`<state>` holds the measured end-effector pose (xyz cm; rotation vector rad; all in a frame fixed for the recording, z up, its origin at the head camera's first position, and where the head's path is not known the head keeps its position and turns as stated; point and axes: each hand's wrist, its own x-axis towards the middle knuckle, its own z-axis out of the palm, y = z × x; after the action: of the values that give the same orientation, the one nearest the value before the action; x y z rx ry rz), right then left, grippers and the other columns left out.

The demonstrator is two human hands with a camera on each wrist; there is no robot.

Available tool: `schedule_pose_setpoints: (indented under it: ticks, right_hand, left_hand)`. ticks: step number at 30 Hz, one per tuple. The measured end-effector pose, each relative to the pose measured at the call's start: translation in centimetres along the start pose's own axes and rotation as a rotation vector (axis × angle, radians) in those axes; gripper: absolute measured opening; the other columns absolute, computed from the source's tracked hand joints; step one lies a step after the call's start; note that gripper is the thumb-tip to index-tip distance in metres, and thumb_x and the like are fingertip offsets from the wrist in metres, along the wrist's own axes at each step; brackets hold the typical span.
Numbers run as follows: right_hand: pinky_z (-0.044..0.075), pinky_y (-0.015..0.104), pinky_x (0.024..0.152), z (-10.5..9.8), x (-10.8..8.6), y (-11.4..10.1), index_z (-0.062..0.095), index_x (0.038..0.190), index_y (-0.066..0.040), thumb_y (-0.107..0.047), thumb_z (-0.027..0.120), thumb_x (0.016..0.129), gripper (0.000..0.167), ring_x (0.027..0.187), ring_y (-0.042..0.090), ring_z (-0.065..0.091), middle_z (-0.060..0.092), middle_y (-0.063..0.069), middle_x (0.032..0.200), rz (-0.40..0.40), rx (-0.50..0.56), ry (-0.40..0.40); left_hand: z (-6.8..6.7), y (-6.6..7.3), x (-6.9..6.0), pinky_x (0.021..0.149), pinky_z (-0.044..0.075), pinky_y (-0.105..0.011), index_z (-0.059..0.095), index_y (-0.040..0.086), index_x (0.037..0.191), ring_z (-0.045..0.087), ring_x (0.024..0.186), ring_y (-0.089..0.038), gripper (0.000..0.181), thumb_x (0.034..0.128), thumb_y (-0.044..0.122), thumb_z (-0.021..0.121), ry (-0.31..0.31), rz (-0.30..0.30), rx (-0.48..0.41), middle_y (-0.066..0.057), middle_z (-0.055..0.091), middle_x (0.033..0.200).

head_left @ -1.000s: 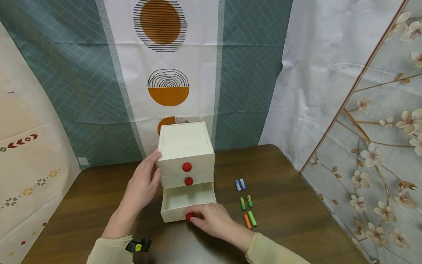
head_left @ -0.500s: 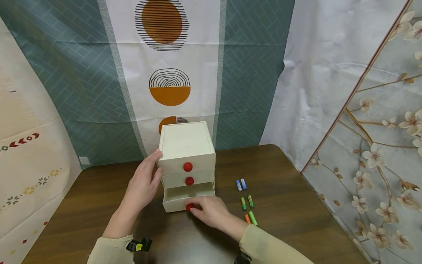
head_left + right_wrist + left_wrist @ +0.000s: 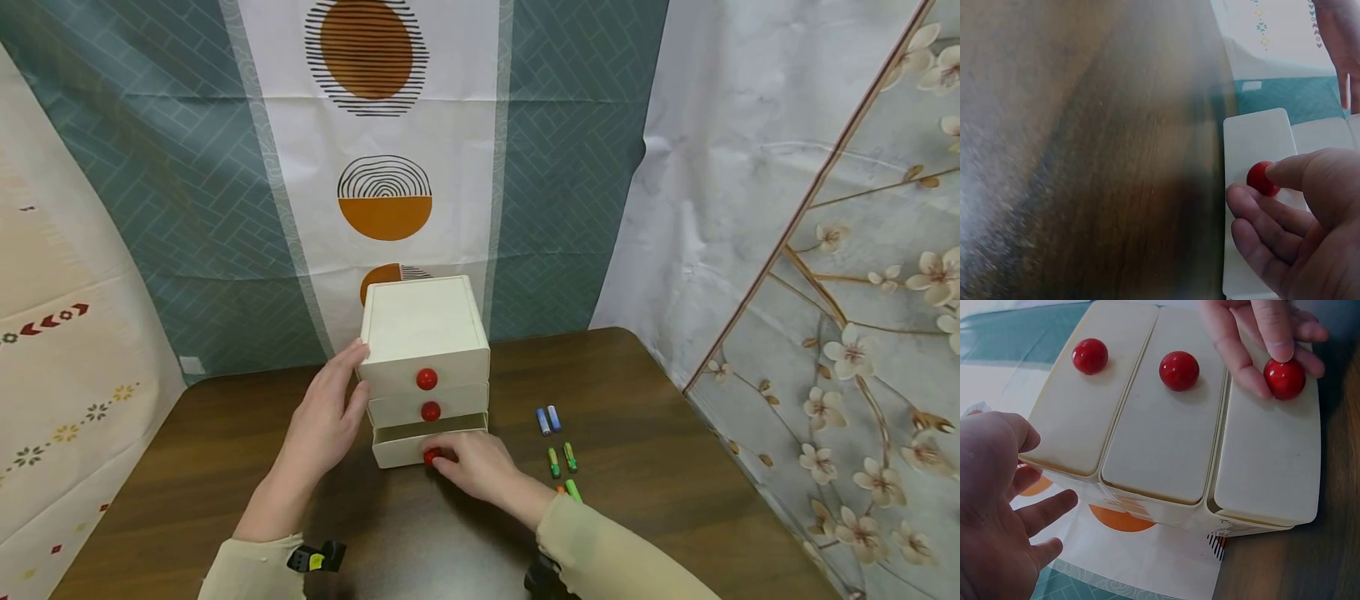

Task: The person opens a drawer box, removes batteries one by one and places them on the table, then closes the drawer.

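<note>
A cream mini chest of drawers (image 3: 423, 321) stands on the table, with three drawers and a round red knob on each. The bottom drawer (image 3: 393, 455) is pulled part way out; its inside shows only as a narrow gap. My right hand (image 3: 478, 465) pinches the bottom knob (image 3: 1263, 179), thumb on one side and fingers on the other. On the chest's left side rests my left hand (image 3: 327, 408), its fingers extended along the wall. The left wrist view shows the top knob (image 3: 1090, 356) and middle knob (image 3: 1179, 370) untouched, their drawers pushed in.
Batteries lie in pairs right of the chest: blue-and-white ones (image 3: 543, 422), green ones (image 3: 554, 463), and a bright green one (image 3: 573, 490) beside an orange one, partly hidden by my right forearm. A patterned cloth (image 3: 382, 217) hangs behind the brown table (image 3: 600, 375).
The bottom drawer has slid inward, away from me, from far out to a short way out. My right hand moved with its knob. The left hand kept its place.
</note>
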<state>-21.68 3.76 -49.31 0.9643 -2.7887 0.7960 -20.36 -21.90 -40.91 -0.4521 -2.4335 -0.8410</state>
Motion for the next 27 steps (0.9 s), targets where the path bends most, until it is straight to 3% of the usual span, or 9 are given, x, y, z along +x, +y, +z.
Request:
schedule_pose_setpoints:
  ticks: [9, 16, 27]
  right_hand:
    - [0.060, 0.031, 0.083, 0.3, 1.0, 0.7, 0.083, 0.130, -0.030, -0.023, 0.076, 0.106, 0.025, 0.110, 0.009, 0.074, 0.079, -0.011, 0.128, 0.021, -0.001, 0.022]
    - [0.059, 0.032, 0.080, 0.6, 1.5, 1.1, 0.083, 0.130, -0.031, -0.023, 0.076, 0.106, 0.026, 0.102, 0.008, 0.073, 0.079, -0.011, 0.127, 0.025, -0.008, 0.035]
    - [0.061, 0.035, 0.085, 0.6, 1.9, 1.3, 0.082, 0.129, -0.031, -0.025, 0.077, 0.106, 0.024, 0.108, 0.010, 0.075, 0.080, -0.012, 0.124, 0.025, -0.016, 0.037]
  left_hand:
    - [0.0, 0.0, 0.0, 0.120, 0.039, -0.070, 0.053, 0.004, 0.159, 0.045, 0.153, -0.044, 0.052, 0.1080, 0.001, 0.063, 0.000, 0.000, 0.002, -0.016, 0.047, 0.170]
    - [-0.2, 0.2, 0.0, 0.119, 0.039, -0.071, 0.053, 0.004, 0.160, 0.045, 0.153, -0.045, 0.052, 0.1086, 0.002, 0.062, -0.007, -0.010, 0.000, -0.016, 0.047, 0.170]
    - [-0.2, 0.2, 0.0, 0.120, 0.038, -0.070, 0.053, 0.004, 0.160, 0.045, 0.153, -0.045, 0.052, 0.1086, 0.002, 0.062, -0.005, -0.005, 0.002, -0.016, 0.047, 0.170]
